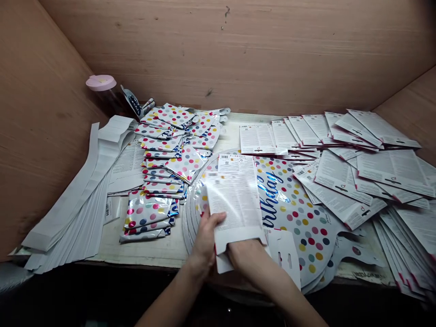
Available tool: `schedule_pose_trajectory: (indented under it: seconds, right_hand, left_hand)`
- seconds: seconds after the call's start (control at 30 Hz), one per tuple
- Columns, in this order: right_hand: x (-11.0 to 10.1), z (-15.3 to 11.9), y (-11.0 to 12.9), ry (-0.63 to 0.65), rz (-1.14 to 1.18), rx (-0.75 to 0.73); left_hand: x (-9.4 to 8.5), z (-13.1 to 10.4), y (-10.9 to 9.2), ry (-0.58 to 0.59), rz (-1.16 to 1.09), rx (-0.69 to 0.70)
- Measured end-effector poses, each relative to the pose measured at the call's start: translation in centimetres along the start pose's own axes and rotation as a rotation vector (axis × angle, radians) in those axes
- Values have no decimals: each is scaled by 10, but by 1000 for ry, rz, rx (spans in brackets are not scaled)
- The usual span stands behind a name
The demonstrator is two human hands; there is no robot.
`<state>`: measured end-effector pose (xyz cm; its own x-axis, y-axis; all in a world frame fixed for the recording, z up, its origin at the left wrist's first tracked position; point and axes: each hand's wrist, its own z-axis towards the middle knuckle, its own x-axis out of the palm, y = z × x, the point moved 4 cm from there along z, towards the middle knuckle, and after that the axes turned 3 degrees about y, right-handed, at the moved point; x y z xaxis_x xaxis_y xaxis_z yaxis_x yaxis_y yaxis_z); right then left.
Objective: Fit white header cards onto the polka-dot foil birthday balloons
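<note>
On the bench (160,255), flat dotted foil rounds (311,227) lie beneath the work, probably slick. Above them the printed paper sleeve (235,204) is held, open end toward the person; it should be light, fairly stiff yet easily creased, best taken by a long edge. The left grip (204,234) pinches that edge, thumb on the face; the right grip (245,255) reaches into the opening, fingers hidden, so their closure cannot be told.

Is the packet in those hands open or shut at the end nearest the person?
Open: the right hand is partly hidden inside the near end of the packet.
</note>
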<state>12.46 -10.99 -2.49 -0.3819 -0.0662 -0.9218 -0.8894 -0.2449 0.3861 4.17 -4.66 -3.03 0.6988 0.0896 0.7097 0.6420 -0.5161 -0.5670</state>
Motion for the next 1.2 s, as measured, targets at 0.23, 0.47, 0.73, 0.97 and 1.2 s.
schedule_pose_trajectory:
  seconds: [0.23, 0.47, 0.73, 0.97, 1.2]
  right_hand:
    - [-57, -39, -16, 21, 209, -254]
    - [-33, -32, -78, -386, 368, 150]
    - [-30, -28, -97, -351, 259, 112]
    - [-35, -27, -104, -334, 281, 15]
    - [-29, -44, -90, -342, 163, -70]
  left_hand:
    - [-15, 23, -24, -28, 552, 462]
    - [6, -13, 11, 618, 1837, 724]
    - [-6, -13, 25, 690, 2013, 613]
    - [-8, -14, 27, 709, 2032, 614]
    - [2, -6, 22, 415, 2069, 627]
